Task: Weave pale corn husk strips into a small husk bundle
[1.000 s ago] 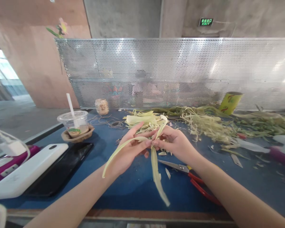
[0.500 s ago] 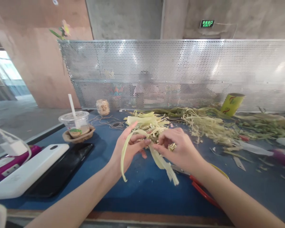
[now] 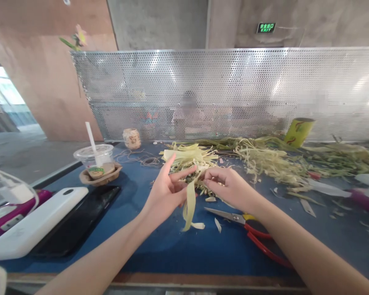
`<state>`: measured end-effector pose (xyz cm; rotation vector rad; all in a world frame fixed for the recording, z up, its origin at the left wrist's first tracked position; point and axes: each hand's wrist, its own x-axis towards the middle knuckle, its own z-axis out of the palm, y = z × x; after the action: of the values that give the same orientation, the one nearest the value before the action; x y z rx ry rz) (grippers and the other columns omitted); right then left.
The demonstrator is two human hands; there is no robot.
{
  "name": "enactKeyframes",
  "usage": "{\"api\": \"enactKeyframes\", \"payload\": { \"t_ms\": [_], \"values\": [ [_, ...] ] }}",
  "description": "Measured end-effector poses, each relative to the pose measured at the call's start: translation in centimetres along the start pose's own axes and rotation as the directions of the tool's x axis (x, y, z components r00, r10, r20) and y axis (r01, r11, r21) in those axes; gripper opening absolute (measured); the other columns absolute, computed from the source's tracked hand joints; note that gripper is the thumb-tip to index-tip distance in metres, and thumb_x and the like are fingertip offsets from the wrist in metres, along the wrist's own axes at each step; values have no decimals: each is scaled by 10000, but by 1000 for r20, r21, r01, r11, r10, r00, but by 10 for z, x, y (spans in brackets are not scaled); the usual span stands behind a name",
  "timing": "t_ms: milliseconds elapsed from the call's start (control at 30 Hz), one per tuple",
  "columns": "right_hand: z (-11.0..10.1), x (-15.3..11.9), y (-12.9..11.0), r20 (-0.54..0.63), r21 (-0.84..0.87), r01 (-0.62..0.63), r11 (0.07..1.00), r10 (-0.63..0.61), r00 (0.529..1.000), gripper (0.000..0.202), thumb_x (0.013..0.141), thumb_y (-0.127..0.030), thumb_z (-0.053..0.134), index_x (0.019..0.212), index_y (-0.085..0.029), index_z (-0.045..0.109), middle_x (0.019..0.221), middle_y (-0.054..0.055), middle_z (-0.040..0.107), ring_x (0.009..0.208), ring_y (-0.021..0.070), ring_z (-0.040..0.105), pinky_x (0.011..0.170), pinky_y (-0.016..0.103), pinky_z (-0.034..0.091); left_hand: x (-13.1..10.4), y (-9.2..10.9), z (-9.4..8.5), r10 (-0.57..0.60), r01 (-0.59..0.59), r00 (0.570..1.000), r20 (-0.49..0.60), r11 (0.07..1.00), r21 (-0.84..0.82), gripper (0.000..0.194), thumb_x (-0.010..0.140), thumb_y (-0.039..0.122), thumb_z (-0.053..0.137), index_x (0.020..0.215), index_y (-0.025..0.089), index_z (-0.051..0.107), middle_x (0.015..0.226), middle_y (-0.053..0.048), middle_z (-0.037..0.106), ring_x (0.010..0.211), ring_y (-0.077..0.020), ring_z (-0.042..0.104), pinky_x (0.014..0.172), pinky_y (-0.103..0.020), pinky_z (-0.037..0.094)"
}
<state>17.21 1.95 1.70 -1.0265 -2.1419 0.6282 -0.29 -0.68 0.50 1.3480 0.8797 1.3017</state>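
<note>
Here a pale green leaf strip (image 3: pixel 190 207) is being dangled over the blue tabletop (image 3: pixel 172 254), just left of the tips of the scissors (image 3: pixel 238 218), the landmark for all places here. Its upper part is pinched in the curled fingers of the right hand (image 3: pixel 223 184); by the left hand (image 3: pixel 166 188), thumb raised and fingers partly bent, it is met from the other side, though whether it is gripped there cannot be told. Beyond the scissors, a leaf bundle (image 3: pixel 190 153) is seen lying behind the hands, and shredded leaves (image 3: pixel 264 159) are strewn to the right, with a yellow-green can (image 3: pixel 299 133) tilted behind them. Far left of the scissors, a black phone (image 3: pixel 76 221) and a white power bank (image 3: pixel 38 221) are laid side by side, and behind these a lidded cup (image 3: pixel 95 157) with a straw is held in a cardboard holder (image 3: pixel 101 176). At the back, the table is bounded by a perforated metal screen (image 3: pixel 135 73), through which a person (image 3: pixel 189 112) is dimly seen; above it, on the concrete wall (image 3: pixel 227 24), a green exit sign (image 3: pixel 266 28) is lit.
</note>
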Motion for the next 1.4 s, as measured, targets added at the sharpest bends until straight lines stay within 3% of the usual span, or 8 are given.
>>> {"api": "enactKeyframes", "payload": {
  "t_ms": [167,300,400,533,700,1100,1267,1400],
  "values": [
    [10,-2,2,-35,-92,104,990,-107,994,193,741,-155,466,577,-192,372,629,-19,507,570,99,450,530,217,370,-4,-2,6,71,-71,997,-1,996,51,955,690,172,703,1418,289,97,1120,-95,649,714,-115,634,614,-216,521],
    [11,-6,-1,-74,-166,256,952,-271,960,202,785,-135,447,605,-192,376,771,21,575,674,111,532,595,229,420,-2,0,8,107,-105,982,-156,994,22,991,651,162,727,1406,296,100,1038,-82,653,503,-77,583,470,-212,499],
    [10,-8,-4,-89,-217,315,924,-340,936,200,792,-123,454,609,-187,404,1029,78,588,863,151,586,713,273,460,-1,1,7,142,-133,978,-153,989,69,926,687,203,698,1398,331,117,1049,-73,620,467,-86,577,367,-196,442],
    [10,-8,-3,-84,-301,295,907,-333,939,188,800,-143,465,618,-188,460,1250,112,520,1038,210,566,836,351,465,1,1,6,65,-54,991,-116,994,98,919,693,236,691,1407,310,118,975,-67,626,504,-135,604,318,-198,411],
    [9,-6,1,-85,-351,370,860,-423,902,181,759,-110,492,598,-189,472,1254,83,538,1106,231,523,957,416,393,1,3,6,9,-11,995,-97,1000,-15,953,671,202,714,1412,272,119,897,-43,666,466,-95,563,318,-162,376],
    [-6,-3,2,-35,-179,317,931,-328,944,119,761,-133,547,657,-189,555,1279,79,437,1171,230,412,958,433,355,6,10,-2,-139,91,985,-102,923,-374,843,681,50,674,1385,139,219,746,-35,669,421,-14,448,306,-75,305],
    [-7,-2,1,-31,-157,273,949,-281,959,136,785,-160,540,655,-192,566,1306,64,425,1245,251,338,1003,476,285,4,11,-1,-100,58,985,-138,957,-284,980,671,81,698,1424,195,82,776,-47,700,429,-37,496,340,-106,360],
    [-4,-1,1,-20,-67,247,967,-249,968,162,822,-206,521,678,-195,596,1268,62,447,1205,239,392,995,461,312,3,8,2,-84,67,993,-77,976,-209,1036,579,94,766,1413,214,164,814,-38,716,517,-122,611,331,-149,372]
  ]
}}
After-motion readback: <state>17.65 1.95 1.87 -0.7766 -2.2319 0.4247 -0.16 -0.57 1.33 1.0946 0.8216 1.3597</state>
